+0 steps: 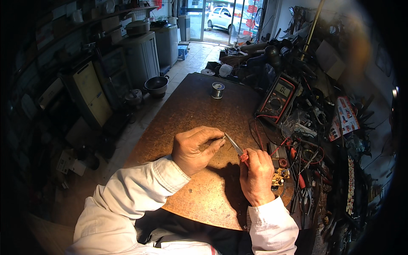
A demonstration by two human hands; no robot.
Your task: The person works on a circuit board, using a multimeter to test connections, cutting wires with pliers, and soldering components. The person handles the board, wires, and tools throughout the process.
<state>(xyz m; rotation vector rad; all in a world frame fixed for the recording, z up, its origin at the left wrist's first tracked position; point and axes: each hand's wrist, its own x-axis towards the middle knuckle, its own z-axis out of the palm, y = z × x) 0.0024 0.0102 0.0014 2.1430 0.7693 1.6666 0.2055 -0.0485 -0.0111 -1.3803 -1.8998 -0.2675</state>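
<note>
Above the middle of the wooden table (178,114), my left hand (196,146) is closed in a pinch, thumb against forefinger. Whatever sits between those fingertips is too small to name. My right hand (257,175) grips a slim red-handled tool with a tapered, pointed metal end (235,145). Its point reaches up and left to the left fingertips, at or very near what they pinch. Just right of my right hand lies a yellowish circuit board (279,177) with small parts on it, partly hidden by the hand. A spool of solder wire (217,90) stands at the table's far end.
A multimeter (277,98) leans at the table's right side, its red and black leads trailing toward me. Tangled wires and tools crowd the right edge, with a red-handled tool (301,181) among them. A pan (156,86) stands off the table's far left.
</note>
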